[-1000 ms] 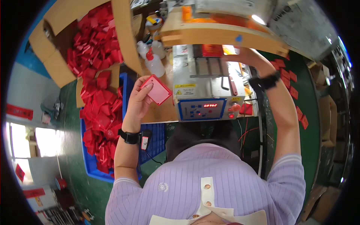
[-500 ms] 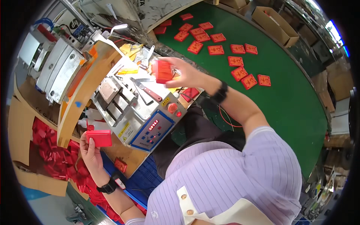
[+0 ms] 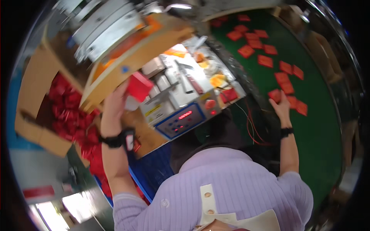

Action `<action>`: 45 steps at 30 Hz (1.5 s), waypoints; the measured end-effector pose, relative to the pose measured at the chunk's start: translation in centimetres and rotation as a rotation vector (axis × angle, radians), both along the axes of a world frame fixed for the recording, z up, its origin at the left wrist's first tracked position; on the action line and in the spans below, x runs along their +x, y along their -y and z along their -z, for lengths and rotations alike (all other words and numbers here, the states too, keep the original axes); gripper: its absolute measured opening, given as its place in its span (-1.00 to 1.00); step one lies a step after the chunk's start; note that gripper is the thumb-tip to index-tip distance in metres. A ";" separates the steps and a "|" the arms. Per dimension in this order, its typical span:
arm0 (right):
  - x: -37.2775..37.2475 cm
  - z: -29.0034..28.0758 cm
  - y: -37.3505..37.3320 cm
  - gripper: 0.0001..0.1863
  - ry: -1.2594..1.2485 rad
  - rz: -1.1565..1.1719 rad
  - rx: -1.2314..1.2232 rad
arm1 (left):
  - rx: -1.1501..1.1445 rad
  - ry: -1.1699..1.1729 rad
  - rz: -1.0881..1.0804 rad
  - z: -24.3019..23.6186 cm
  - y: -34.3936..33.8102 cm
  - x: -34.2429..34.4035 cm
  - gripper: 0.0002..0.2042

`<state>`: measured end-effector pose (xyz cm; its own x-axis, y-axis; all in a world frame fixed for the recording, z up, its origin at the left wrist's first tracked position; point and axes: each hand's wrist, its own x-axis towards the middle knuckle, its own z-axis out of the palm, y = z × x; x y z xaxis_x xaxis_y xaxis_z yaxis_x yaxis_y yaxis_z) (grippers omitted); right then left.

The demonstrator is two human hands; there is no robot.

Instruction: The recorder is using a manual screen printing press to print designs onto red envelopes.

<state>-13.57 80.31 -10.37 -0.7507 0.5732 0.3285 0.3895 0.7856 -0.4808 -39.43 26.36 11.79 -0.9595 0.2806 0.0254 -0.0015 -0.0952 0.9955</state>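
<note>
Left hand [image 3: 113, 104] grips a red packet [image 3: 139, 86] up at the machine [image 3: 181, 96], while right hand [image 3: 280, 106], fingers spread flat, presses another packet [image 3: 275, 95] on the green belt [image 3: 320, 127].

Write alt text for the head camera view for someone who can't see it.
Seen from above, a person in a lilac top lifts a red packet in the left hand toward a benchtop machine, while the right hand touches a red packet among others on the green belt. A cardboard box of red packets sits left.

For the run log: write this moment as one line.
left hand: holds red packet near machine | right hand: on red packet on green belt
</note>
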 end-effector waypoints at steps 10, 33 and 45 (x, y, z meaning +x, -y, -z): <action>-6.2 -2.6 4.6 -0.41 -0.173 -0.133 -0.035 | -0.342 -0.288 0.029 1.1 -3.6 -6.7 -0.65; -15.1 -1.1 9.4 -0.54 -0.098 -0.485 -0.748 | -0.646 -0.433 0.448 0.9 5.0 14.3 -0.70; -14.3 -2.2 7.6 -0.56 -0.050 -0.477 -0.750 | -1.763 -0.045 -0.798 12.1 28.5 7.6 -0.62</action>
